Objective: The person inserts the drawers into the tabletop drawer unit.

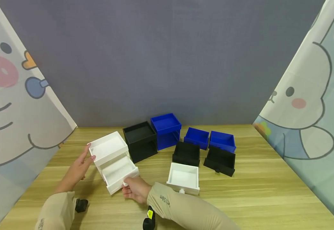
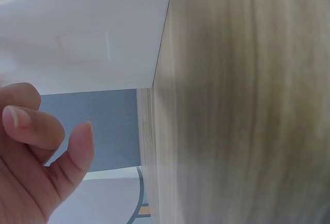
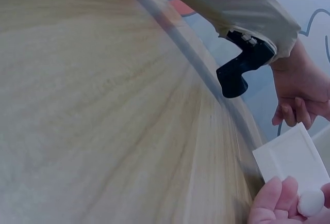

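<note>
A white cabinet (image 1: 108, 147) with a shallow tray-like top stands on the left of the table. My left hand (image 1: 79, 167) touches its left side, index finger by the back corner and thumb on the upper edge. In the left wrist view the lower fingers (image 2: 44, 131) curl loosely, apart from the wall. A white drawer (image 1: 118, 171) sticks partly out of the cabinet's lower opening. My right hand (image 1: 137, 189) pinches the round knob (image 3: 311, 203) on its front. Another white drawer (image 1: 183, 176) lies apart on the table to the right.
Beside the white cabinet stand a black cabinet (image 1: 140, 140) and a blue cabinet (image 1: 166, 129). Right of them lie two blue drawers (image 1: 196, 138) and two black drawers (image 1: 186, 154). A grey cloth wall (image 1: 167, 64) borders the wooden table (image 1: 259, 191) behind.
</note>
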`<state>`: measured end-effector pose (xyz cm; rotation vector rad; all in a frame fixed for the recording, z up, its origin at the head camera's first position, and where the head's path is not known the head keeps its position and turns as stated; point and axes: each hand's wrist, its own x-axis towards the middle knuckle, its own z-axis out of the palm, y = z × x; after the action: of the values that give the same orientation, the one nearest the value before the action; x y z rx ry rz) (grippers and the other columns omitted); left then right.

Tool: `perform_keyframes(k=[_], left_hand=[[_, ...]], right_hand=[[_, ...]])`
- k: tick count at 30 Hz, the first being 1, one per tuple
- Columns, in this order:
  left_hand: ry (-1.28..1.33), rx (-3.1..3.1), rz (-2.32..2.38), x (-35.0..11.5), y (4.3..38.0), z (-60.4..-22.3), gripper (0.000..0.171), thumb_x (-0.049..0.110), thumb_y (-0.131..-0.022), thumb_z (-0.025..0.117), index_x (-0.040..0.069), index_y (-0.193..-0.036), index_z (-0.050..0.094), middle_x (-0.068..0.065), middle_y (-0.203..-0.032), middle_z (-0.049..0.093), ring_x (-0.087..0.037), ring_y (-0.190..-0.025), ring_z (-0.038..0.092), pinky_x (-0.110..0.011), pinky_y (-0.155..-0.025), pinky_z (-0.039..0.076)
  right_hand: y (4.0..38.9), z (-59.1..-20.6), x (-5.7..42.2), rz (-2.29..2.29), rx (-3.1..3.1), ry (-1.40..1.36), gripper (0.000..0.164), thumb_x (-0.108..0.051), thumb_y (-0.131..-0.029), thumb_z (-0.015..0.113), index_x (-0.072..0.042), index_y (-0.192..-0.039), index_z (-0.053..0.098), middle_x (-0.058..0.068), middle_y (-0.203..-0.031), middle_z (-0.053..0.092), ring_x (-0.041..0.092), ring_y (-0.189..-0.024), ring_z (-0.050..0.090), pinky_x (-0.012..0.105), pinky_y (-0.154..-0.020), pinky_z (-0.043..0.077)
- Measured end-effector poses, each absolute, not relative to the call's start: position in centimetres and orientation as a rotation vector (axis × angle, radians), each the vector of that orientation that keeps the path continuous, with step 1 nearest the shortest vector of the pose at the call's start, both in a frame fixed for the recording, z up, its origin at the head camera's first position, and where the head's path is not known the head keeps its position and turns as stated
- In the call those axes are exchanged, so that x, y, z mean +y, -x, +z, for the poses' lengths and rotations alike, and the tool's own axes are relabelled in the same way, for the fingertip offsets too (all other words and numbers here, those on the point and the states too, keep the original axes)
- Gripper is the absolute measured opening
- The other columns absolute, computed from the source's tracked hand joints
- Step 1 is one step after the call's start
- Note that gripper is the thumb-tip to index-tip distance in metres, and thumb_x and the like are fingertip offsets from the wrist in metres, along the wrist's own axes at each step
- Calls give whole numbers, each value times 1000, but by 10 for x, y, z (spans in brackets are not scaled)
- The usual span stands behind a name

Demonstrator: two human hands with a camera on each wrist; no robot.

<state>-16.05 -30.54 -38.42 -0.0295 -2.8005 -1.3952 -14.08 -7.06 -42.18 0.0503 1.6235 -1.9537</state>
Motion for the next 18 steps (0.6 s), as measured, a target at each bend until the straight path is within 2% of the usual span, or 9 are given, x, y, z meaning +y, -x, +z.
perform_keyframes(k=[5, 10, 12, 13, 14, 18], left_hand=[[23, -2808, -1381, -305, 161, -385, 70, 43, -102, 38, 25, -155, -4, -37, -148, 18, -11, -45, 33, -29, -44, 39], [25, -2813, -1377, -306, 161, -385, 69, 43, -103, 37, 26, -154, -5, -37, -148, 18, -11, -45, 33, -29, -44, 39], [23, -2808, -1376, -306, 161, -384, 69, 43, -103, 37, 26, -155, -4, -36, -144, 28, -11, -46, 33, -29, -44, 39], [23, -2804, -1379, -305, 161, -384, 69, 43, -103, 37, 26, -155, -4, -35, -143, 29, -11, -47, 33, -29, -44, 39], [19, -2802, -1375, -305, 161, -384, 68, 44, -103, 37, 26, -155, -3, -34, -136, 37, -11, -47, 33, -29, -44, 39], [17, -2798, -1372, -304, 160, -384, 68, 43, -103, 37, 24, -155, -2, -33, -137, 36, -13, -50, 34, -29, -43, 39]], right_hand=[[145, -423, -71, -1933, 1644, -49, 18, -5, -90, 45, -8, -73, 52, -1, -67, 48, 6, -57, 45, 20, -62, 47], [151, -423, -71, -1922, 1618, -37, 17, -6, -93, 47, -3, -79, 55, 2, -70, 51, 8, -60, 50, 32, -76, 53], [153, -424, -71, -1923, 1602, -43, 17, -6, -94, 48, 0, -81, 55, 4, -70, 53, 11, -62, 54, 37, -80, 54], [154, -424, -70, -1923, 1598, -48, 17, -6, -95, 48, 1, -81, 55, 5, -69, 54, 12, -62, 56, 39, -80, 54], [155, -424, -69, -1925, 1592, -56, 17, -6, -95, 48, 1, -81, 55, 6, -69, 54, 13, -62, 58, 40, -80, 54], [156, -425, -68, -1949, 1595, -87, 14, -5, -96, 51, 4, -86, 56, 12, -72, 60, 17, -64, 64, 37, -77, 55]])
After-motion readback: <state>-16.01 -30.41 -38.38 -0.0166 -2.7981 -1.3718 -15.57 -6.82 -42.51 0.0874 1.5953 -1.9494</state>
